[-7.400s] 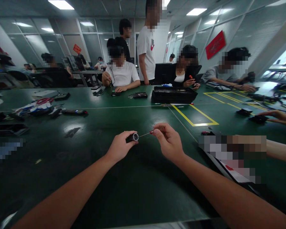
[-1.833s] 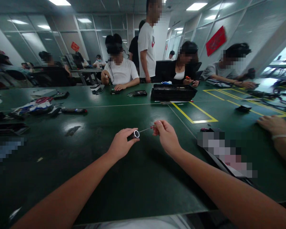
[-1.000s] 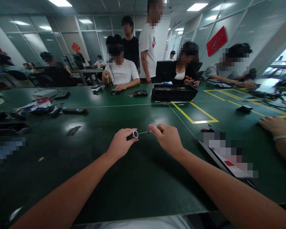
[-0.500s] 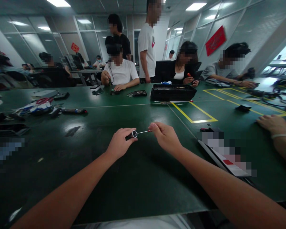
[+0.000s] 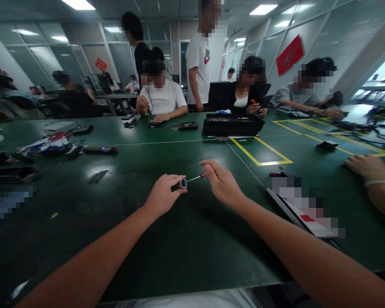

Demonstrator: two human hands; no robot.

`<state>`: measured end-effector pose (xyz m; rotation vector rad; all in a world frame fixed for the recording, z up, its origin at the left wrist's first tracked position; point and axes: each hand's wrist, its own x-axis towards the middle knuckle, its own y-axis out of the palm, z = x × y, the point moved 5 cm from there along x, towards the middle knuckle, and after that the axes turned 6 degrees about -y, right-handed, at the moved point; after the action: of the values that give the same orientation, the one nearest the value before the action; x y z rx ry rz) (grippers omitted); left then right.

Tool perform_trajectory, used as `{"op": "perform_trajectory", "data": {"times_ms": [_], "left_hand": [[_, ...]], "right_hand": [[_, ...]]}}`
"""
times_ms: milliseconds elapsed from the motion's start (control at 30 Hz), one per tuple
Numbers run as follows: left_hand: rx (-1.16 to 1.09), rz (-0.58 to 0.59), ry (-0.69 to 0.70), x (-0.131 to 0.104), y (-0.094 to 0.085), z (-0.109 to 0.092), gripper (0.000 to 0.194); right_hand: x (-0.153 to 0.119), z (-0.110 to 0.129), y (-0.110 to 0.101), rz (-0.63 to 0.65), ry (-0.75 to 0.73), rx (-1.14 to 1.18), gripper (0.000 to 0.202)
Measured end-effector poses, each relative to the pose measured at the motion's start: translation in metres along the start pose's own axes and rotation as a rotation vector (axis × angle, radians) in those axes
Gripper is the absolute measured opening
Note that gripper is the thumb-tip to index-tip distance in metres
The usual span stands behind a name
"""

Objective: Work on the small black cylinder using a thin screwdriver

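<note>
- The left hand (image 5: 160, 196) is holding a black tube (image 5: 179, 184) between thumb and fingers, its silver-rimmed end facing right, above the table (image 5: 179, 256), nearer the near edge than the far one.
- The right hand (image 5: 223, 182) is pinching the reddish handle of a thin screwdriver (image 5: 197, 177), the shaft pointing at the tube's rim; whether the tip is touching, I cannot tell.
- Compared with half a second ago, the right forefinger is reaching out straighter and more handle is showing; the tube's end is sitting slightly lower and further right.
- That is probably meaning a shifted grip, with work at the rim still going on.
- A black tray (image 5: 232, 125) is resting toward the table's far edge.
</note>
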<state>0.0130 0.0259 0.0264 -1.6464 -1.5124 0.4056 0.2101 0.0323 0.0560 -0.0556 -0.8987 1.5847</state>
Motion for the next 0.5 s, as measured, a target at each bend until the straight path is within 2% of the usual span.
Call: {"op": "perform_trajectory", "data": {"times_ms": [100, 200, 267, 400, 500], "left_hand": [[0.004, 0.0, -0.005, 0.001, 0.001, 0.001, 0.038], [-0.002, -0.003, -0.031, 0.001, -0.001, 0.002, 0.039], [0.015, -0.013, -0.017, 0.001, -0.005, 0.0, 0.039], [0.097, -0.041, 0.089, 0.003, -0.012, -0.01, 0.041], [0.094, -0.002, 0.031, 0.006, -0.01, -0.007, 0.042]], "right_hand": [[-0.001, -0.002, 0.002, -0.046, 0.002, 0.048, 0.03], [-0.001, -0.006, 0.008, -0.103, 0.014, 0.227, 0.024], [0.0, -0.013, 0.012, -0.136, 0.088, 0.398, 0.022], [0.003, -0.038, 0.018, -0.205, 0.364, 0.739, 0.034], [0.004, -0.049, 0.015, -0.3, 0.408, 0.759, 0.031]]}}
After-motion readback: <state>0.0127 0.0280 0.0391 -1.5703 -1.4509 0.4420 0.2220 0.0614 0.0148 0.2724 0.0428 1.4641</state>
